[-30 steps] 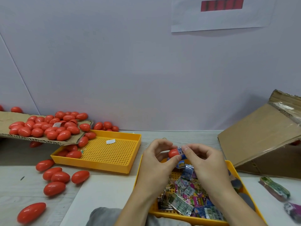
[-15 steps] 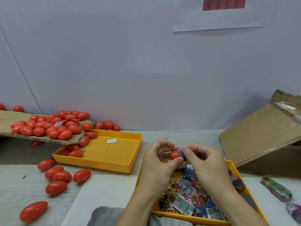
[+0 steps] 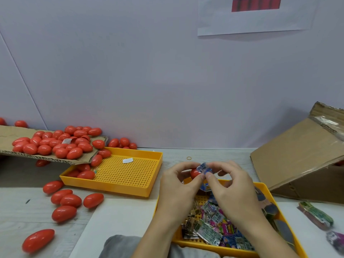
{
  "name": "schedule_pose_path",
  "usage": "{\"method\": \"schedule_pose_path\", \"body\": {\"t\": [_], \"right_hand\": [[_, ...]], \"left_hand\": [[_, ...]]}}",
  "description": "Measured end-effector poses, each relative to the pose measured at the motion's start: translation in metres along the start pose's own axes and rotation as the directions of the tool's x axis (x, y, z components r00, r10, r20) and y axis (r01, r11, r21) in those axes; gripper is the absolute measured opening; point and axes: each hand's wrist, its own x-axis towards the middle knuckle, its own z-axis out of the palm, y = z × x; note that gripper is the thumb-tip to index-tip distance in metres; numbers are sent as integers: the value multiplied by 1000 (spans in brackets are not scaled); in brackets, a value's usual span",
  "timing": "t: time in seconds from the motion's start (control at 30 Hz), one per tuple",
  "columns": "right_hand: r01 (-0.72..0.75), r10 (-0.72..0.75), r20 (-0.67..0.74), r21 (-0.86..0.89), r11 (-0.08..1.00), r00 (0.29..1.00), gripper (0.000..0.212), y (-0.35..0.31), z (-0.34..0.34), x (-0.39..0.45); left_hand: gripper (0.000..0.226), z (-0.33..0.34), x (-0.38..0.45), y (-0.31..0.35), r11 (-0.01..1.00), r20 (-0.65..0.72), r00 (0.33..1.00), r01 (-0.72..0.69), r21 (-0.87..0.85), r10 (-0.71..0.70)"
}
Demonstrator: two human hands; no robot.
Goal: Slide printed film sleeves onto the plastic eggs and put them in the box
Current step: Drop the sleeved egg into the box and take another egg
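Note:
A red plastic egg (image 3: 194, 173) is pinched in my left hand (image 3: 178, 185), held above the near yellow tray (image 3: 264, 189). My right hand (image 3: 230, 185) pinches a blue printed film sleeve (image 3: 204, 168) that sits over the egg's right end. Several loose printed sleeves (image 3: 214, 226) lie in that tray. The cardboard box (image 3: 301, 164) stands tilted at the right, its inside hidden.
A second yellow perforated tray (image 3: 130, 185) lies left of my hands with a few red eggs. A cardboard flap (image 3: 11, 138) carries several eggs (image 3: 55, 144); more eggs (image 3: 70, 200) lie loose on the table. Two sleeved items (image 3: 318, 216) rest at the far right.
The sleeve has come further over the egg's right end, and less red shows. Both hands stay together above the tray.

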Motion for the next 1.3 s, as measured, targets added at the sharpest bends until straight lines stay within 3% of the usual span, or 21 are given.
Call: {"method": "schedule_pose_path", "body": {"t": [0.2,0.37,0.77,1.13,1.3], "right_hand": [[172,-150,87,-383,908,985,43,0,5,-4],[165,-185,13,-512,843,983,45,-3,6,-5],[232,-210,100,-480,846,973,37,-6,3,-6],[225,-205,94,-458,860,974,40,-1,5,-7],[257,-228,123,-337,906,966,36,-5,5,-6]], "left_hand": [[20,0,2,-1,999,-35,999,20,-48,-22],[20,3,-1,0,999,17,1000,14,-48,-14],[20,5,-1,-1,988,38,998,61,-139,-56],[19,3,0,-5,991,48,995,97,-94,-92],[20,2,-1,-3,970,95,988,135,-204,-118]]}}
